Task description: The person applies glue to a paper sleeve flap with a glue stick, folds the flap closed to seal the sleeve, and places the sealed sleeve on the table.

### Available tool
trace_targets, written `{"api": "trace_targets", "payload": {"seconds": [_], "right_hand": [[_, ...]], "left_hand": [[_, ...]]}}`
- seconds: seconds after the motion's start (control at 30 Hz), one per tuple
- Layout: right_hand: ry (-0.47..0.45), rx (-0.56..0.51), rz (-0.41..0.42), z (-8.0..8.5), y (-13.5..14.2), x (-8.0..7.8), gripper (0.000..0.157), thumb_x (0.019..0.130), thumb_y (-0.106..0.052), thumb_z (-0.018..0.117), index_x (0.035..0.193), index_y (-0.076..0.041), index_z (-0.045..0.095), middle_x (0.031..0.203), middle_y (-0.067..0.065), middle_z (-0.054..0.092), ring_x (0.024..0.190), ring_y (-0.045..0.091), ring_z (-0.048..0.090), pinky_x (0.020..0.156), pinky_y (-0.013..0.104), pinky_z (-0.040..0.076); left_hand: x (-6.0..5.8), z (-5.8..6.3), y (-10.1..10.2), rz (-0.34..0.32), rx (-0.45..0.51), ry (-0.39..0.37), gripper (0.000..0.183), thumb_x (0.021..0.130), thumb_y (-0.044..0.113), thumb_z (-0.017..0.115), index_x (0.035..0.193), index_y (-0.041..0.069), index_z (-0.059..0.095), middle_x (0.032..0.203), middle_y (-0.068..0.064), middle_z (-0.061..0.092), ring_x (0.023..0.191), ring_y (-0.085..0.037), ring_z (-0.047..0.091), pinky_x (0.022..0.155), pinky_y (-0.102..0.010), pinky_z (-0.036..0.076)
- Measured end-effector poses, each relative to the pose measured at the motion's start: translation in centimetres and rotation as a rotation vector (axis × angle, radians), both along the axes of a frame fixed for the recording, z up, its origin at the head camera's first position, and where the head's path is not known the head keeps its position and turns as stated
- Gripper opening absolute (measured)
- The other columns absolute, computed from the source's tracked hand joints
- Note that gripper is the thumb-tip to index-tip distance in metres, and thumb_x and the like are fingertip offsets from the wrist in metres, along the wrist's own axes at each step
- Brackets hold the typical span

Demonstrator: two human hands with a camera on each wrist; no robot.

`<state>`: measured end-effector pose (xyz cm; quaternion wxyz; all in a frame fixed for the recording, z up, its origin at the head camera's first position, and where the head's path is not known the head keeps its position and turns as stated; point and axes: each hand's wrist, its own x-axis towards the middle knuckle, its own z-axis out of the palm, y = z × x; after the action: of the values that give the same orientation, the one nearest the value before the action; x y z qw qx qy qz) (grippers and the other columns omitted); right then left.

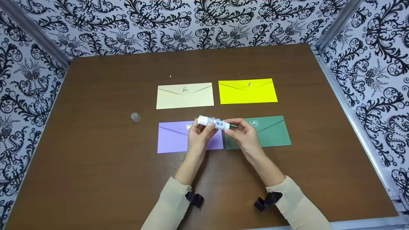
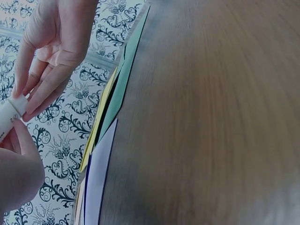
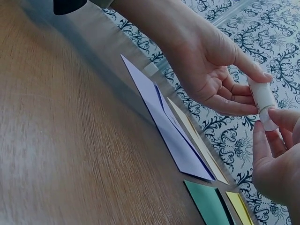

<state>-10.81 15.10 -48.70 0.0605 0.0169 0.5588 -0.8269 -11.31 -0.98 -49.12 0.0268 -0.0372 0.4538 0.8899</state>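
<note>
Both hands hold a white glue stick (image 1: 213, 122) with a printed label, tilted slightly down to the right above the envelopes. My left hand (image 1: 199, 134) grips its body between thumb and fingers. Fingers of my right hand (image 1: 244, 135) pinch the right end. The right wrist view shows the right hand (image 3: 279, 164) on the narrower end of the glue stick (image 3: 261, 96). Beneath the hands lie a purple envelope (image 1: 172, 139) and a green envelope (image 1: 271, 132), each partly covered.
Farther back lie a cream envelope (image 1: 185, 99) and a yellow envelope (image 1: 249, 95), side by side. A small translucent round piece, like a cap (image 1: 135, 117), rests to the left on the brown table (image 1: 96, 166). Patterned walls (image 1: 159, 25) rise behind and beside the table.
</note>
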Motion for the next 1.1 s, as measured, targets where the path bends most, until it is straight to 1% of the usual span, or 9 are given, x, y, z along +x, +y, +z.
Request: {"api": "trace_targets", "payload": {"seconds": [0.23, 0.37, 0.47, 0.57, 0.7, 0.8, 0.83, 1.0, 1.1], "right_hand": [[0.0, 0.032, -0.012, -0.1, -0.1, 0.1, 0.029, 0.087, 0.011, 0.067, 0.114, 0.001, 0.065, 0.112, 0.007, 0.07, 0.101, 0.02, 0.068, 0.095, 0.036, 0.057], [-0.004, 0.015, -0.018, 0.0, -0.2, 0.1, 0.028, 0.087, 0.012, 0.067, 0.112, 0.0, 0.066, 0.111, 0.008, 0.07, 0.1, 0.02, 0.068, 0.093, 0.033, 0.059], [0.001, -0.004, -0.025, 0.0, -0.2, 0.1, 0.028, 0.086, 0.014, 0.066, 0.111, -0.001, 0.067, 0.111, 0.008, 0.07, 0.099, 0.02, 0.068, 0.09, 0.03, 0.06], [0.008, -0.002, -0.028, 0.1, -0.2, 0.1, 0.028, 0.086, 0.014, 0.066, 0.11, -0.001, 0.067, 0.111, 0.009, 0.07, 0.1, 0.021, 0.068, 0.089, 0.029, 0.06], [-0.003, 0.029, -0.026, 0.1, 0.0, 0.0, 0.027, 0.087, 0.01, 0.068, 0.111, -0.002, 0.067, 0.113, 0.008, 0.069, 0.103, 0.024, 0.066, 0.098, 0.037, 0.057], [-0.012, 0.04, -0.023, 0.2, 0.2, 0.0, 0.027, 0.087, 0.008, 0.069, 0.111, -0.004, 0.068, 0.115, 0.007, 0.068, 0.104, 0.025, 0.065, 0.103, 0.043, 0.053], [-0.013, 0.039, -0.022, 0.2, 0.2, 0.0, 0.027, 0.087, 0.007, 0.069, 0.112, -0.004, 0.068, 0.115, 0.007, 0.068, 0.104, 0.024, 0.065, 0.102, 0.042, 0.053], [-0.006, 0.006, -0.019, 0.1, 0.4, 0.0, 0.028, 0.088, 0.01, 0.067, 0.113, -0.002, 0.067, 0.116, 0.009, 0.068, 0.101, 0.021, 0.066, 0.095, 0.032, 0.058], [-0.01, 0.002, -0.018, 0.1, 0.4, 0.0, 0.028, 0.088, 0.009, 0.067, 0.113, -0.002, 0.067, 0.117, 0.009, 0.067, 0.101, 0.02, 0.067, 0.097, 0.035, 0.057]], "left_hand": [[-0.1, 0.0, 0.2, 0.022, -0.021, -0.033, 0.021, 0.091, -0.008, 0.058, 0.111, -0.001, 0.053, 0.101, -0.004, 0.062, 0.096, -0.013, 0.066, 0.091, -0.033, 0.06], [-0.1, 0.0, 0.1, 0.011, -0.036, -0.04, 0.022, 0.091, -0.006, 0.059, 0.111, 0.0, 0.052, 0.101, -0.004, 0.06, 0.097, -0.013, 0.065, 0.092, -0.034, 0.06], [-0.1, 0.0, -0.3, -0.015, -0.014, -0.034, 0.022, 0.091, -0.006, 0.058, 0.11, 0.003, 0.052, 0.106, -0.005, 0.061, 0.1, -0.013, 0.066, 0.095, -0.036, 0.059], [-0.3, 0.0, -1.1, -0.041, 0.013, -0.012, 0.023, 0.092, -0.006, 0.057, 0.111, 0.007, 0.052, 0.115, -0.007, 0.063, 0.105, -0.014, 0.066, 0.098, -0.038, 0.058], [-0.7, 0.3, -2.6, -0.037, 0.014, 0.037, 0.021, 0.094, 0.006, 0.063, 0.115, 0.009, 0.057, 0.123, -0.004, 0.064, 0.116, -0.019, 0.061, 0.099, -0.038, 0.057], [-1.1, 0.8, -3.9, -0.004, -0.007, 0.054, 0.022, 0.097, 0.015, 0.062, 0.118, 0.009, 0.059, 0.123, -0.001, 0.066, 0.12, -0.022, 0.06, 0.098, -0.035, 0.057], [-1.3, 1.1, -4.3, 0.008, -0.013, 0.056, 0.023, 0.098, 0.015, 0.061, 0.12, 0.007, 0.059, 0.124, -0.002, 0.066, 0.12, -0.022, 0.06, 0.099, -0.035, 0.057], [-2.0, 2.6, -6.5, 0.057, -0.102, 0.079, 0.026, 0.101, 0.008, 0.051, 0.126, 0.001, 0.056, 0.128, -0.008, 0.065, 0.119, -0.025, 0.063, 0.105, -0.037, 0.054], [-2.5, 3.5, -7.8, 0.081, -0.17, 0.098, 0.025, 0.1, 0.005, 0.052, 0.124, 0.001, 0.058, 0.128, -0.008, 0.065, 0.12, -0.025, 0.063, 0.106, -0.036, 0.053]]}}
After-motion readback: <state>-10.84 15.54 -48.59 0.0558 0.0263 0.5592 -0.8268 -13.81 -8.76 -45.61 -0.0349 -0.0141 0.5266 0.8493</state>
